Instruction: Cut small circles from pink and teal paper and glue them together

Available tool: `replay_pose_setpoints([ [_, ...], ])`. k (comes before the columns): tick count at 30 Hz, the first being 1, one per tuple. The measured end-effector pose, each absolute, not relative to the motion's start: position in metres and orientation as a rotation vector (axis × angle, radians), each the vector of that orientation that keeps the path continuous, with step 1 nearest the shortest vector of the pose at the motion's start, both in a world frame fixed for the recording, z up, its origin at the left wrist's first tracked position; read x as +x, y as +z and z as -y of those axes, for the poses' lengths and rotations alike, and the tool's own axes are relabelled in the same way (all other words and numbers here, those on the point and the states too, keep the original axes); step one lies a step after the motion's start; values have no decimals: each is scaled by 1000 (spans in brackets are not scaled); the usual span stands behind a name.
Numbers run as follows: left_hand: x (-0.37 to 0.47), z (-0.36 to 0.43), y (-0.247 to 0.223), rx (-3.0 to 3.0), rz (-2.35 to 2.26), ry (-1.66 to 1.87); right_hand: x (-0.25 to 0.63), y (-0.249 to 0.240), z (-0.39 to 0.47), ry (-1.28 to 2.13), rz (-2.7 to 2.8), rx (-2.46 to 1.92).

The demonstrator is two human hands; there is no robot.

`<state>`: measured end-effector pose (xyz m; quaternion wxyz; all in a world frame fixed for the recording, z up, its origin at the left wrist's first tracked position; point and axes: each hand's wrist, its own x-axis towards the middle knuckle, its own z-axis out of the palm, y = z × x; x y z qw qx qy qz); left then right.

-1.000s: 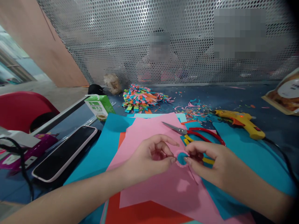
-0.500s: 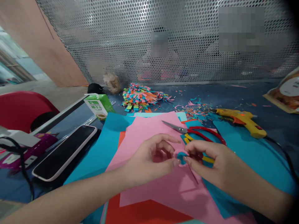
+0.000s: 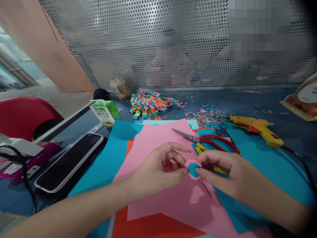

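Note:
A small pink paper flower with a blue centre [image 3: 193,169] is held above the pink sheet [image 3: 158,138]. My right hand [image 3: 225,172] pinches its right edge between thumb and fingertips. My left hand [image 3: 163,165] has its thumb and a curled finger at the flower's left edge, the index finger stretched above. A thin dark strip [image 3: 206,188] slants down below the flower. Red-handled scissors [image 3: 192,137] lie just beyond my hands, blades pointing left, with a yellow-handled tool [image 3: 201,147] partly under them and behind my right hand.
Teal sheets [image 3: 267,175] flank the pink one. A yellow glue gun [image 3: 259,129] lies right, its cord trailing. Paper scraps [image 3: 210,117] and a fringed pile [image 3: 148,102] lie behind. A green carton [image 3: 106,112] and a phone [image 3: 70,162] are left, near a perforated metal screen [image 3: 138,43].
The flower has turned so its blue centre shows more fully. My left fingertips have shifted slightly left, away from the blue centre, and my right thumb now rests on it.

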<state>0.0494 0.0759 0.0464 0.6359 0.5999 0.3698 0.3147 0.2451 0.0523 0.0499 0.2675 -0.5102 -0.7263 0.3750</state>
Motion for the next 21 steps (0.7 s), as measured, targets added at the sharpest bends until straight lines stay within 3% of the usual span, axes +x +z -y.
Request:
replay_pose_setpoints([
  [11, 50, -75, 52, 1464, -883, 735, 241, 48, -48, 779, 2063, -1286],
  [21, 51, -75, 52, 1343, -958, 817, 237, 47, -50, 983, 1971, -1297],
])
